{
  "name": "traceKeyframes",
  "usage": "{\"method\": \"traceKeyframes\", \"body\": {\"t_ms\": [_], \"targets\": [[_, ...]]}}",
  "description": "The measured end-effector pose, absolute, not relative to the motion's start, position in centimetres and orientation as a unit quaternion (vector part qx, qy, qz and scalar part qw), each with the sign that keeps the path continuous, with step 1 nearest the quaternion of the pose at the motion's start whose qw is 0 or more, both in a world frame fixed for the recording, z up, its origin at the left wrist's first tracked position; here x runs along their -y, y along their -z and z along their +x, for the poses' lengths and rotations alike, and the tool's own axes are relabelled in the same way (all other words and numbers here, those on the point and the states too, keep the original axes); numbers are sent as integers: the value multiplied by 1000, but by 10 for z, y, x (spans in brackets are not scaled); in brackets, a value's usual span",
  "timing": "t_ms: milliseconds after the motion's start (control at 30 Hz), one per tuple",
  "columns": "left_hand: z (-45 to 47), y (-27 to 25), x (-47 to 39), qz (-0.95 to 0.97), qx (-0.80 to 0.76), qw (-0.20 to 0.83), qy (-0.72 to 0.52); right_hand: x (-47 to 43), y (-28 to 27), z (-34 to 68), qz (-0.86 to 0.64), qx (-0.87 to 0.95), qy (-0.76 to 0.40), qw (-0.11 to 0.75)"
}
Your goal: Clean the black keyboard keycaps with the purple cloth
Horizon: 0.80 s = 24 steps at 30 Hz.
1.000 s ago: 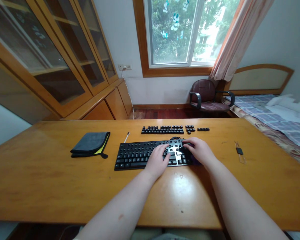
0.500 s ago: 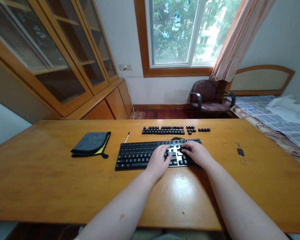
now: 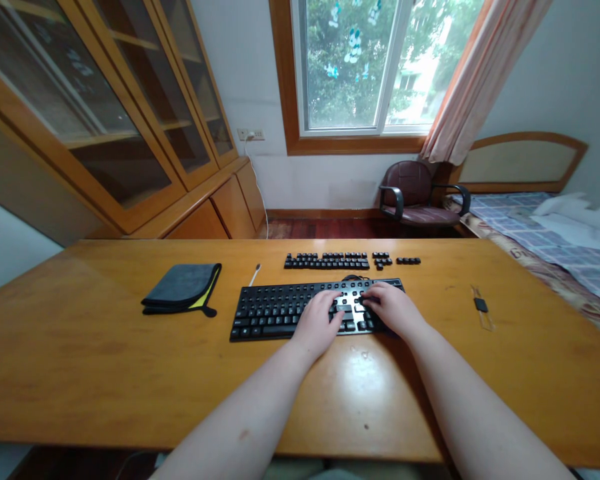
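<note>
A black keyboard [image 3: 273,310] lies on the wooden desk in front of me, its upper rows showing small bare key stems and its lower rows carrying keycaps. My left hand [image 3: 321,321] rests across its middle right, fingers spread and thumb apart, touching the keys. Over the right end, my right hand [image 3: 394,308] has its thumb and fingertips drawn close together at the keys. Whatever lies between them is too small to make out. Behind the keyboard, loose black keycaps [image 3: 327,261] are laid out in rows, with smaller groups to their right.
A folded grey cloth [image 3: 180,287] with yellow lining lies left of the keyboard. A small white-handled brush [image 3: 255,275] sits behind the keyboard's left end. On the right is a keycap puller [image 3: 481,305] with wire loops. A chair [image 3: 415,193] stands beyond the desk [image 3: 105,373].
Both hands keep nearly the same place on the keyboard. The right hand shifts only very slightly; the loose keycaps and other items have not moved.
</note>
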<state>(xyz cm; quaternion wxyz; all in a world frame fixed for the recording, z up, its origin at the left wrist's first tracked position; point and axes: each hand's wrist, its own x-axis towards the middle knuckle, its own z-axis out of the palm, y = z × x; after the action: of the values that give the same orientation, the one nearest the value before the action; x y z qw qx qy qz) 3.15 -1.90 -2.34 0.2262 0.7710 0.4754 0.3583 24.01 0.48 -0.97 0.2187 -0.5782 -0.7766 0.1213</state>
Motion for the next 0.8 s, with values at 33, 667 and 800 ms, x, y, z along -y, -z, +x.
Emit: {"method": "traceKeyframes", "body": {"t_ms": [33,667,800], "targets": [[31,23,19,771,-476,227,-357,-5,10,240,-578,776,-121,221],[31,24,19,779,-479,212,-345,-2,10,232,-607,761,-82,216],[31,24,18,780,-478,213,-343,-2,12,232,-611,758,-73,215]]}}
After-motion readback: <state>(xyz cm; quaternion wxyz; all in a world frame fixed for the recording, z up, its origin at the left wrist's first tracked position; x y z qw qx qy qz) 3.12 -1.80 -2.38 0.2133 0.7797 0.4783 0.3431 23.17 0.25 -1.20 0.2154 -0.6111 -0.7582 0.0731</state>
